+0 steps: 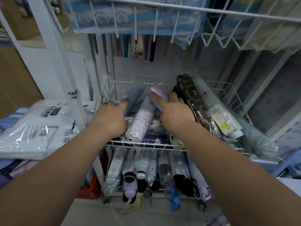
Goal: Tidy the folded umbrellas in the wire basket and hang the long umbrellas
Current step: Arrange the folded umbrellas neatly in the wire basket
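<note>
A white wire basket (146, 143) at mid height holds several folded umbrellas in clear sleeves. My left hand (110, 118) grips a grey-blue folded umbrella (136, 95) at the basket's left. My right hand (175, 111) holds a lilac folded umbrella (158, 93) near the middle. Between my hands lies a pale lilac umbrella (140, 123) with a small cartoon print. A brown patterned umbrella (193, 101) and a pale green one (216, 111) lean along the right side. Long umbrellas (138, 46) hang at the back under the upper basket.
A lower wire basket (114, 191) holds more folded umbrellas. An upper wire basket (162, 18) with blue packages overhangs. Packaged raincoats (37, 126) lie on the left. A red crate (91, 190) sits low on the left, a white shelf post (53, 51) beside it.
</note>
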`<state>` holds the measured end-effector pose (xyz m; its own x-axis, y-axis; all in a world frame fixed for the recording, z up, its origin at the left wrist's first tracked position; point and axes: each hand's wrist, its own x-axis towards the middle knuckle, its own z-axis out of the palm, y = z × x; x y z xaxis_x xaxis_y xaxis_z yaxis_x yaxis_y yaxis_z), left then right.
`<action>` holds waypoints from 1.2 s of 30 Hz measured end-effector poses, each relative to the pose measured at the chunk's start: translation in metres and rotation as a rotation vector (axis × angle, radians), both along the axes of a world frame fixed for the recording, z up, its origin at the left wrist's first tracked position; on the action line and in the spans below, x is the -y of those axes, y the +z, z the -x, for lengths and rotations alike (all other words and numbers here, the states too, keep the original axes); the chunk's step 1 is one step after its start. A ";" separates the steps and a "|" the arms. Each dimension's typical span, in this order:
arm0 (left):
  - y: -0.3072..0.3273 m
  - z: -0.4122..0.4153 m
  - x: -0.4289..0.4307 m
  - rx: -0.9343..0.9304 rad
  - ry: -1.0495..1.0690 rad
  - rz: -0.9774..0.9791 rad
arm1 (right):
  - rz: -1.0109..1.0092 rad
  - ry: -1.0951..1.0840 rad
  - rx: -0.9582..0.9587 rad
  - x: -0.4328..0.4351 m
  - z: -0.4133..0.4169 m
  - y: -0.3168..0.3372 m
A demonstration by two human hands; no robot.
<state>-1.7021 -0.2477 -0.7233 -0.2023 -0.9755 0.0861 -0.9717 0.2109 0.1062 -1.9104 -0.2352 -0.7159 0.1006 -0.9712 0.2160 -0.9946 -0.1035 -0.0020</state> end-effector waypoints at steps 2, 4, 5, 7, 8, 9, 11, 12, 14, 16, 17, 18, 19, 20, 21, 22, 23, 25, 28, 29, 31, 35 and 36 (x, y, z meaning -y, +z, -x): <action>0.002 0.001 0.002 -0.115 -0.033 -0.038 | 0.036 -0.029 -0.041 -0.004 0.005 0.002; 0.006 0.006 0.002 -0.210 -0.048 -0.049 | 0.111 -0.073 -0.146 -0.007 0.013 0.005; 0.008 0.010 0.001 -0.258 -0.053 -0.054 | 0.137 -0.100 -0.201 -0.007 0.019 0.006; 0.009 0.022 -0.002 -0.322 -0.060 -0.069 | 0.174 -0.147 -0.278 -0.008 0.028 0.007; 0.009 0.027 -0.003 -0.333 -0.063 -0.074 | 0.198 -0.162 -0.301 -0.008 0.032 0.007; 0.008 0.032 -0.004 -0.337 -0.064 -0.077 | 0.232 -0.175 -0.321 -0.007 0.036 0.006; 0.008 0.039 -0.003 -0.355 -0.060 -0.083 | 0.330 -0.190 -0.312 -0.005 0.044 0.009; 0.009 0.042 -0.003 -0.377 -0.056 -0.094 | 0.380 -0.193 -0.289 -0.005 0.048 0.010; 0.015 0.046 -0.005 -0.448 -0.052 -0.145 | 0.420 -0.183 -0.282 -0.004 0.055 0.010; 0.020 0.050 -0.009 -0.495 -0.069 -0.241 | 0.335 -0.190 -0.241 -0.006 0.061 0.005; 0.022 0.052 -0.012 -0.461 -0.086 -0.285 | 0.274 -0.200 -0.198 -0.010 0.062 0.003; 0.022 0.053 -0.014 -0.374 -0.095 -0.300 | 0.222 -0.204 -0.155 -0.013 0.062 0.001; 0.022 0.055 -0.016 -0.263 -0.089 -0.280 | 0.194 -0.201 -0.128 -0.016 0.062 -0.001; 0.020 0.056 -0.017 -0.157 -0.075 -0.235 | 0.185 -0.188 -0.108 -0.019 0.061 -0.002; 0.019 0.058 -0.017 -0.067 -0.056 -0.181 | 0.182 -0.171 -0.090 -0.021 0.061 -0.003; 0.018 0.060 -0.017 0.001 -0.037 -0.132 | 0.174 -0.159 -0.078 -0.023 0.061 -0.003; 0.017 0.061 -0.017 0.050 -0.019 -0.101 | 0.161 -0.154 -0.071 -0.023 0.061 -0.004; 0.014 0.065 -0.015 0.078 0.008 -0.089 | 0.139 -0.154 -0.059 -0.026 0.059 -0.005; 0.010 0.068 -0.013 0.027 0.026 -0.107 | 0.147 -0.183 -0.001 -0.030 0.056 -0.004; 0.009 0.069 -0.012 0.006 0.034 -0.116 | 0.164 -0.199 -0.002 -0.032 0.055 -0.003; 0.008 0.071 -0.012 -0.012 0.039 -0.123 | 0.219 -0.219 -0.075 -0.035 0.053 -0.003; 0.008 0.072 -0.011 -0.053 0.041 -0.103 | 0.268 -0.207 -0.141 -0.032 0.048 -0.004; 0.009 0.071 -0.011 -0.081 0.040 -0.089 | 0.269 -0.208 -0.124 -0.032 0.047 -0.002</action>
<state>-1.7728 -0.2366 -0.7144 -0.1587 -0.9872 0.0130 -0.9667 0.1580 0.2014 -1.9575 -0.2030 -0.7178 -0.0513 -0.8836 0.4654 -0.9855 0.1204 0.1199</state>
